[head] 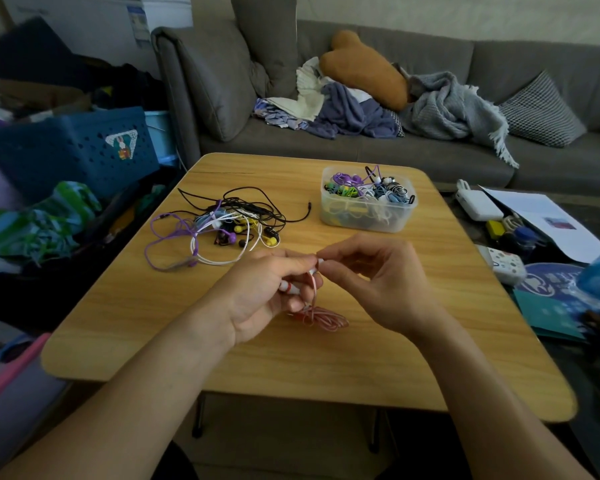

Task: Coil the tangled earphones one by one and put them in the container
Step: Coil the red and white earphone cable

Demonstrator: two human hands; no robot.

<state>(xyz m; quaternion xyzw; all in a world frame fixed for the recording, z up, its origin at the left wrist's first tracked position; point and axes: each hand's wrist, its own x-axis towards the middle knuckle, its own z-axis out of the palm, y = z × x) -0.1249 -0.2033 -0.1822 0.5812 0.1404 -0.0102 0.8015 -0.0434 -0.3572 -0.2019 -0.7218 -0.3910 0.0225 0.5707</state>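
**Pink earphone in hand, coil not yet secured**

Over the wooden table, head view: the left hand is closed around one red-and-white earbud of the pink earphone. The right hand pinches the second bud between thumb and forefinger, just beside the left fingertips. Its cable hangs down to a loose bundle resting on the table at 6 o'clock from the hands.

The tangled pile lies at 11 o'clock, well apart. The clear container, already well filled with coiled sets, stands at 1 o'clock.

Risk, as judged: the bundle below looks slack and untied, so lifting it by the buds could let the loops spill open. Overfilling could snag neighbouring cables in the container.
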